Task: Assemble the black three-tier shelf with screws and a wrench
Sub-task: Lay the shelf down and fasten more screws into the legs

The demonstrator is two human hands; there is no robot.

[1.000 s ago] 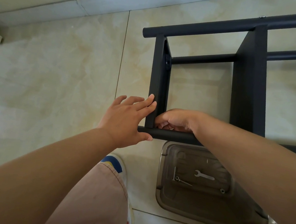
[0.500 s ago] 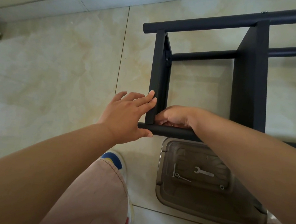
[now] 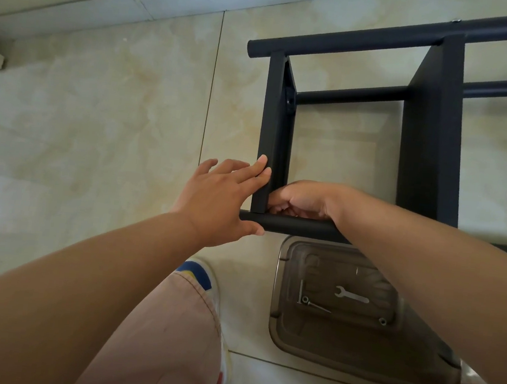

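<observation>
The black shelf frame (image 3: 434, 132) lies on its side on the tiled floor. My left hand (image 3: 220, 198) is open, with straight fingertips touching the outer face of the end panel (image 3: 275, 126) and the thumb against the near pole (image 3: 298, 225). My right hand (image 3: 304, 196) reaches over that pole into the inner corner where panel and pole meet. Its fingers are curled in there, and whatever they hold is hidden. A small silver wrench (image 3: 352, 295) lies in the brown plastic tray (image 3: 354, 356) below the pole.
A long screw (image 3: 301, 291) and a nut (image 3: 382, 321) lie in the tray beside the wrench. My knee and shoe (image 3: 197, 274) are left of the tray. A wall base runs along the top left.
My left fingertips have slid slightly up the end panel. My right hand stays curled in the same corner.
</observation>
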